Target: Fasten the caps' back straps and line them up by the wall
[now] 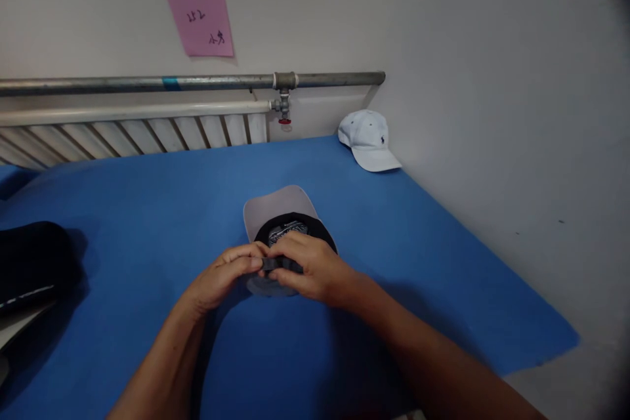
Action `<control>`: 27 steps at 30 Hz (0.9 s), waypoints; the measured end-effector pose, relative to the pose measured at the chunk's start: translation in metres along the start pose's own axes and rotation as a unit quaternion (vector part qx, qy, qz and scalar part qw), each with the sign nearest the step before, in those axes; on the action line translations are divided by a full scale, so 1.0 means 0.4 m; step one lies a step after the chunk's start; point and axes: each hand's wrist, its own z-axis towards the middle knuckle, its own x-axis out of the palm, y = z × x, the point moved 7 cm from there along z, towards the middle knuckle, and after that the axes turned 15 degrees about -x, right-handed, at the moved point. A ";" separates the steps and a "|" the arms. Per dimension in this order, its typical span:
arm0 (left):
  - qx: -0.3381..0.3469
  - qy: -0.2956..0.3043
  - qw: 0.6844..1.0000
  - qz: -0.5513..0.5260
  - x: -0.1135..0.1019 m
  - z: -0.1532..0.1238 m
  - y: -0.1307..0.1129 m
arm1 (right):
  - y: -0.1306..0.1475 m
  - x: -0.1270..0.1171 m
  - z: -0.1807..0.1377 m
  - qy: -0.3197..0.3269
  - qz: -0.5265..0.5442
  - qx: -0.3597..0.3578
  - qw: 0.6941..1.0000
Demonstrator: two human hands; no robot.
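Observation:
A grey baseball cap (280, 203) lies on the blue table surface with its brim pointing away from me and its dark inside band facing up. Across its back runs a dark strap (270, 264). My left hand (229, 270) pinches the strap's left part between thumb and fingers. From the right, my right hand (315, 269) grips the strap too, fingers curled over it and covering part of the cap's inside. Both hands are close together at the cap's rear edge. How the strap is fastened cannot be made out.
A white cap (368, 138) stands at the table's far right corner against the wall. At the left edge lies a black item (37, 262). Behind the blue table (162, 210) are a white radiator (167, 134), a metal pipe (216, 83) and a pink note (204, 20).

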 end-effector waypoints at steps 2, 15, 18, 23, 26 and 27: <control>0.000 0.006 1.000 -0.012 -0.004 -0.003 -0.002 | -0.003 -0.002 -0.003 -0.001 0.004 -0.001 1.000; -0.009 0.033 0.999 -0.030 -0.010 -0.016 -0.016 | -0.005 -0.017 -0.008 -0.013 -0.006 0.007 1.000; 0.000 0.052 0.998 -0.035 -0.002 -0.017 -0.021 | -0.001 -0.021 -0.006 -0.011 0.021 0.023 0.999; -0.004 0.035 0.999 -0.010 0.005 -0.017 -0.023 | 0.020 -0.033 0.005 -0.055 0.080 0.035 0.995; -0.009 0.018 1.000 -0.003 0.006 -0.019 -0.024 | 0.022 -0.024 0.007 -0.066 0.095 0.051 0.992; -0.012 0.013 1.000 -0.004 0.006 -0.020 -0.025 | 0.018 -0.020 0.005 -0.070 0.115 0.063 0.989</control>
